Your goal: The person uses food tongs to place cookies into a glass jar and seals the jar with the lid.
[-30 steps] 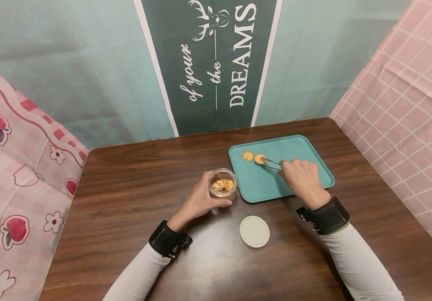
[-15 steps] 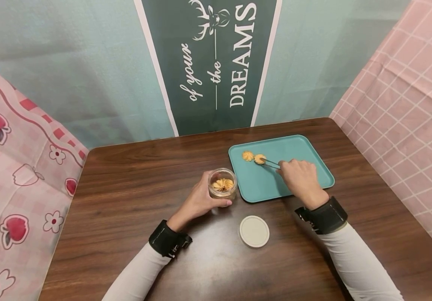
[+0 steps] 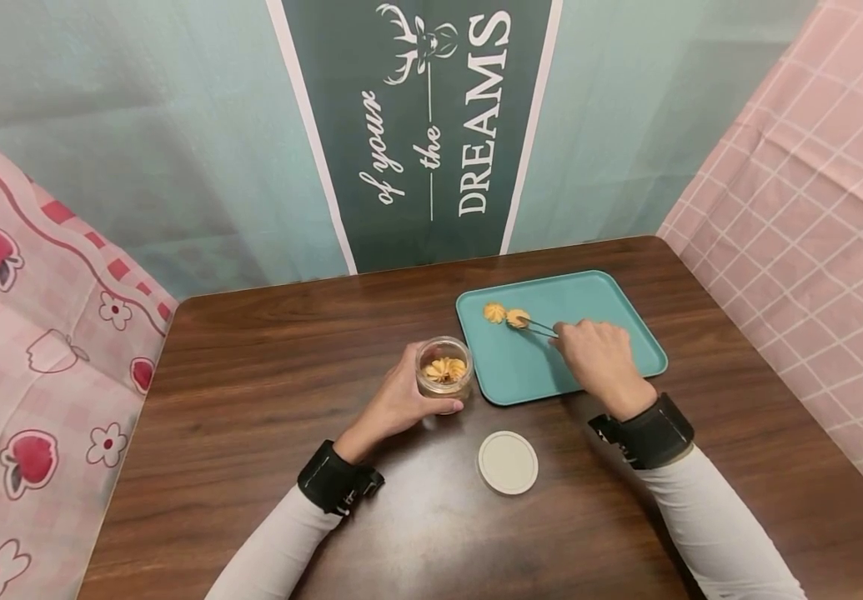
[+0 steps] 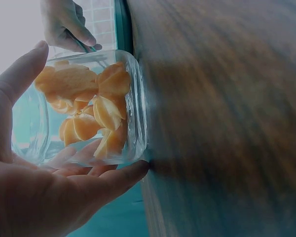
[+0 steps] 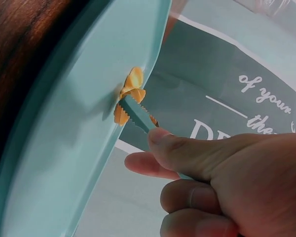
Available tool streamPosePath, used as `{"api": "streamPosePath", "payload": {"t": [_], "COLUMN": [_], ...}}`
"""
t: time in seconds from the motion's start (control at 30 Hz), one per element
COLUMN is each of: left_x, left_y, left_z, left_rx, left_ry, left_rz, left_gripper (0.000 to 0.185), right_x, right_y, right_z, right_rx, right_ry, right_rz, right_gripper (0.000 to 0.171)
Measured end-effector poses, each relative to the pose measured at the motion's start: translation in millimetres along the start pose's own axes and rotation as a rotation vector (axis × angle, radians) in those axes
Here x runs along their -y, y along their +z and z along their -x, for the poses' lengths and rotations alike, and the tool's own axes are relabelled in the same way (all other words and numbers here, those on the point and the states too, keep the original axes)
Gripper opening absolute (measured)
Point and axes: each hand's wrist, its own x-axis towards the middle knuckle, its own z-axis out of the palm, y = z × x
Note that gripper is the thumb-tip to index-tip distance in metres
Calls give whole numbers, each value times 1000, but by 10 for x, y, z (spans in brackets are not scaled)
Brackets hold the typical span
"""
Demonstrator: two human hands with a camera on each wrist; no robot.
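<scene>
In the head view my left hand (image 3: 399, 396) grips a glass jar (image 3: 444, 390) by its side. Piped butter cookies (image 4: 74, 81) show through the jar's wall in the left wrist view. My right hand (image 3: 598, 354) pinches a pair of slim tongs (image 3: 542, 327) over the teal tray (image 3: 539, 367). At the tongs' tips is a swirled cookie (image 3: 517, 317), low over the tray's left part. A second cookie (image 3: 494, 312) lies on the tray just left of it. Serrated edges show on the tongs (image 5: 135, 111) in the right wrist view.
A round cream lid (image 3: 508, 462) lies on the dark wooden table (image 3: 266, 375), in front of the tray and right of the jar. Fabric hangings stand behind the table and along both sides. Black bands with cameras are on both wrists.
The arms of the tongs have come nearer each other, and the cookie at their tips has turned slightly. My left hand and the jar have stayed in place.
</scene>
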Motion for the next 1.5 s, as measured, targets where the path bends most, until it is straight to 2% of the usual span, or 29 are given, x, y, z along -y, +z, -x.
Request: {"api": "streamPosePath", "payload": {"t": [0.23, 0.7, 1.03, 1.33, 1.5], "left_x": [-4, -6, -8, -11, -6], "left_y": [0, 16, 22, 22, 16], "left_z": [0, 6, -1, 1, -4], "left_rx": [0, -4, 1, -4, -5], "left_ry": [-2, 4, 2, 4, 4], "left_rz": [8, 6, 2, 3, 0], "left_gripper": [96, 96, 96, 95, 95], "right_x": [14, 88, 139, 289, 369], "right_y": [-41, -251, -361, -519, -607], "right_z": [12, 57, 127, 220, 260], "right_rx": [-28, -9, -77, -201, -195], "right_ry": [-19, -15, -55, -149, -176], "right_rz": [1, -23, -62, -70, -98], "right_gripper": [21, 21, 12, 14, 13]}}
